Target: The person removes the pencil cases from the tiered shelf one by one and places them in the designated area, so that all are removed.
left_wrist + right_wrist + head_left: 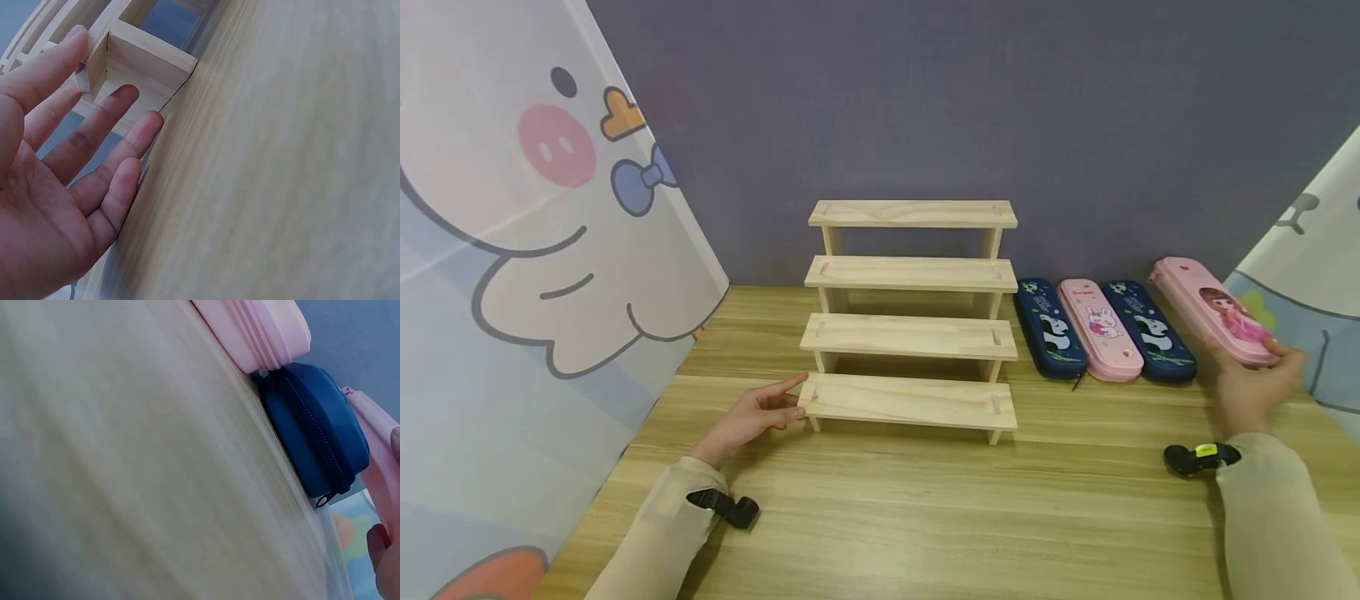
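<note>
A stepped wooden display rack (906, 400) stands mid-table. My left hand (756, 421) pinches the left end of its lowest shelf, thumb near the front corner and index finger at the rear one. In the left wrist view the other fingers (103, 128) extend loosely below the shelf. On the far right, my right hand (1258, 387) grips the near end of a pink pencil case (1213, 312) with a girl in a pink dress on it. In the right wrist view this pink case (378, 462) shows behind a navy one, partly cut off by the frame.
Left of the held case lie a navy panda pencil case (1150, 333), a pink rabbit one (1102, 329) and another navy panda one (1051, 329), side by side. A grey partition (925, 100) rises behind. Cartoon-printed panels (625, 275) flank the wooden table (925, 517).
</note>
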Tool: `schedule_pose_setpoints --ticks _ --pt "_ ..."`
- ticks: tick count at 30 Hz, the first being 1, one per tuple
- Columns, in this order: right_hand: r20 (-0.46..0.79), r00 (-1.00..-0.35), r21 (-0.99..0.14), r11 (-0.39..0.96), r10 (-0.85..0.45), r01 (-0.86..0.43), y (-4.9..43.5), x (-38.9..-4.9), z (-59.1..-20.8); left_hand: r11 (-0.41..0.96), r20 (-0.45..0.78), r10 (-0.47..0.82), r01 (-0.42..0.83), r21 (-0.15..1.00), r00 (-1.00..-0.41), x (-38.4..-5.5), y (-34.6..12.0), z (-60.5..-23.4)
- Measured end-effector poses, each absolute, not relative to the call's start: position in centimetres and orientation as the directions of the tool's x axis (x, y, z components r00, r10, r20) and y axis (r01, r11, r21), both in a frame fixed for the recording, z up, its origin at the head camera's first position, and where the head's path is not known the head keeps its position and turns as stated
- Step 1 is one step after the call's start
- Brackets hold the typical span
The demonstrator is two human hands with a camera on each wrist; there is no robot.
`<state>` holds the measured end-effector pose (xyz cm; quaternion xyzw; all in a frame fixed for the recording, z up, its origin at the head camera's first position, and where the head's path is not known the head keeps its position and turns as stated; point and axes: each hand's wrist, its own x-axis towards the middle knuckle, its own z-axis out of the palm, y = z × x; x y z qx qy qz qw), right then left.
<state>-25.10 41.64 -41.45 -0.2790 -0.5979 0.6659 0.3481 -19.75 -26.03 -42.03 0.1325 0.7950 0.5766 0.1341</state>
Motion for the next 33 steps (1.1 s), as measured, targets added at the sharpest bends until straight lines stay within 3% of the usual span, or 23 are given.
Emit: schedule_pose_setpoints --ticks 4,16,27,33 --pt "-0.019 -0.592 -0.999 0.007 0.806 0.043 42.0 -24.9 -41.5 0.300 -0.057 0.373 0.062 0.952 -0.926 -19.8 -26.0 -42.0" --pt "-0.130 -0.624 -0.936 0.111 0.771 0.333 43.1 -24.6 -41.7 0.307 -0.069 0.367 0.051 0.950 -0.928 -19.9 -26.0 -42.1" --pt "-0.147 -0.678 -0.927 0.139 0.720 0.349 43.5 -24.2 -41.4 0.304 -0.074 0.364 0.043 0.952 -0.929 -19.8 -26.0 -41.9" --pt "-0.169 -0.716 -0.974 -0.004 0.677 0.226 43.6 -24.3 -41.3 0.306 -0.075 0.360 0.042 0.951 -0.930 -19.8 -25.9 -41.8"
